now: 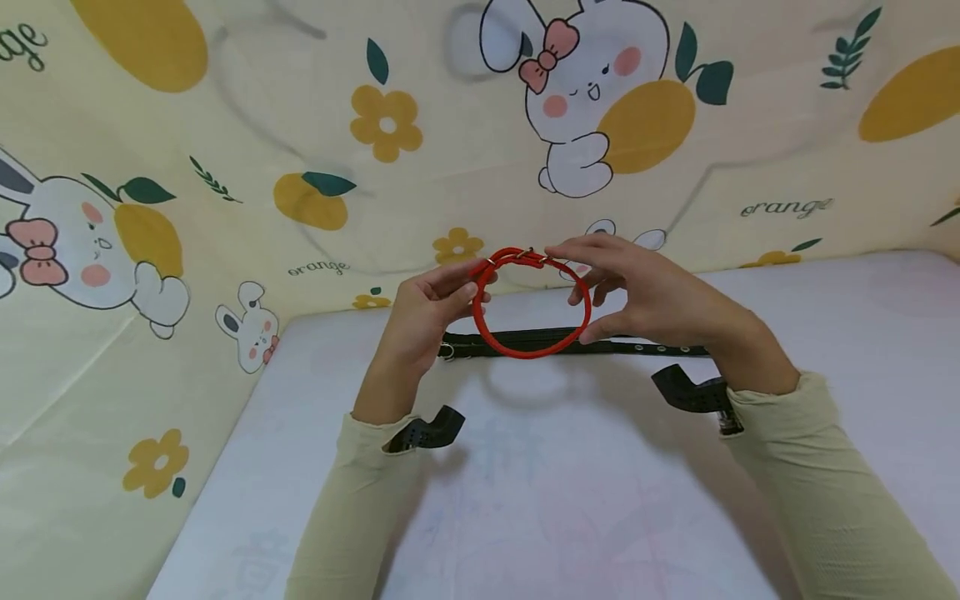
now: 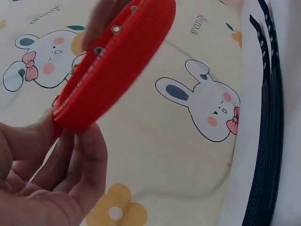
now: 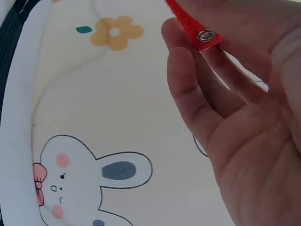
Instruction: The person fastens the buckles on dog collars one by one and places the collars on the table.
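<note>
A red collar (image 1: 528, 354) with a metal buckle and eyelets is fastened into a loop and held up above the table. My left hand (image 1: 426, 310) pinches its left side between thumb and fingers, as the left wrist view also shows on the wide red band (image 2: 120, 70). On the other side, my right hand (image 1: 656, 292) holds the loop, index finger near the buckle at the top and thumb against the lower right edge. Only a short piece of the collar (image 3: 190, 23) with one eyelet shows in the right wrist view.
Behind the loop, black straps (image 1: 637, 347) with metal eyelets lie across the white table (image 1: 525, 500); a metal ring shows at their left end. A cream cloth (image 1: 450, 192) printed with rabbits and oranges hangs at the back and left. Black wrist mounts (image 1: 427, 431) sit at both cuffs.
</note>
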`<state>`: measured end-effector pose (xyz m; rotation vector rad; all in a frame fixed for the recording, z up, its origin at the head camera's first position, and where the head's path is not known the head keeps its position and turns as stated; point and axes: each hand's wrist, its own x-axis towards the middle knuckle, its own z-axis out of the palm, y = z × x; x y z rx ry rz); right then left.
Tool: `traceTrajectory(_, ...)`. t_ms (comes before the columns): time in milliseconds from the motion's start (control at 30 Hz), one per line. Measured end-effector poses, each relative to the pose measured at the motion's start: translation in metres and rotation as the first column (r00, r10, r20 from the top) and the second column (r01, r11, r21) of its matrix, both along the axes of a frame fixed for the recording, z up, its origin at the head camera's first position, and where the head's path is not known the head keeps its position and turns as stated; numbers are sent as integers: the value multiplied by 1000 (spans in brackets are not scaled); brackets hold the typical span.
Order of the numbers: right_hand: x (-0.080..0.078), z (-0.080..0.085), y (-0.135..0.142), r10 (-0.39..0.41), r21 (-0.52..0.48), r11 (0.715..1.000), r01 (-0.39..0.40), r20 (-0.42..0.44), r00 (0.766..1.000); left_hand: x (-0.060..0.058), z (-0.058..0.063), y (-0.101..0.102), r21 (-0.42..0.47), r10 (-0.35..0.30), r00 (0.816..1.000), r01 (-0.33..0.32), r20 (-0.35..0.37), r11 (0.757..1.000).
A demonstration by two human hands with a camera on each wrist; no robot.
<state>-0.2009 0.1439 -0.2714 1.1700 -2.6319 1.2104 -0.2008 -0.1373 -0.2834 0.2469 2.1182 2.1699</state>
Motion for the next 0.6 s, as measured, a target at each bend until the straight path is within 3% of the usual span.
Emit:
traceTrajectory(100,-1,-2,-1,-37,-7,999,37,8,999,2,-3,-5,-123,-64,997,60,-30,991)
traceTrajectory(167,-1,-3,-2,-65,-6,998,65,15,998,4,-6,-12,-199,-156,986,142,-59,970)
traceTrajectory(267,-1,-4,-5,-96,-7,995,96,22,995,6,-13,-22,-303,-301,945,253,-124,919)
traceTrajectory(333,-2,-6,-9,-101,-8,995,101,21,995,8,-19,-27,-359,-356,918,278,-173,891)
traceTrajectory(433,-3,-11,-16,-98,-13,995,99,36,995,9,-26,-34,-422,-359,902,237,-238,875)
traceTrajectory(600,0,-22,-34,-52,-7,999,53,79,996,12,-34,-56,-413,-329,909,205,-256,887)
